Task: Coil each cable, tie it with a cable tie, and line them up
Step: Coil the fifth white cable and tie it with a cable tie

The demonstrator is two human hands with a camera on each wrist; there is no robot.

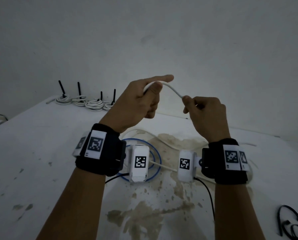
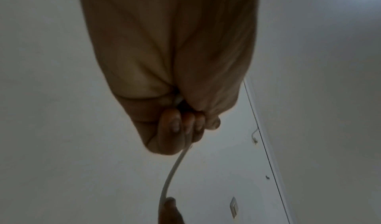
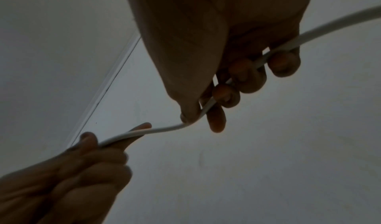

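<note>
Both hands are raised above the table and hold one white cable (image 1: 172, 89) between them. My left hand (image 1: 141, 99) grips one end, thumb pressing the cable against curled fingers, index finger stretched out. My right hand (image 1: 202, 110) pinches the cable a short way along; its fingers (image 3: 245, 77) curl round the cable (image 3: 164, 128), which runs on out of the top right corner. In the left wrist view the cable (image 2: 171, 173) leaves the fist (image 2: 177, 129) downward. More white cable (image 1: 163, 143) lies loose on the table under the hands.
Several coiled white cables with black ties (image 1: 86, 101) stand in a row at the table's far left edge by the wall. A blue cable loop (image 1: 157, 160) lies under my wrists. Black cable ties (image 1: 290, 222) lie at the near right. The white tabletop (image 1: 41, 170) has brown stains.
</note>
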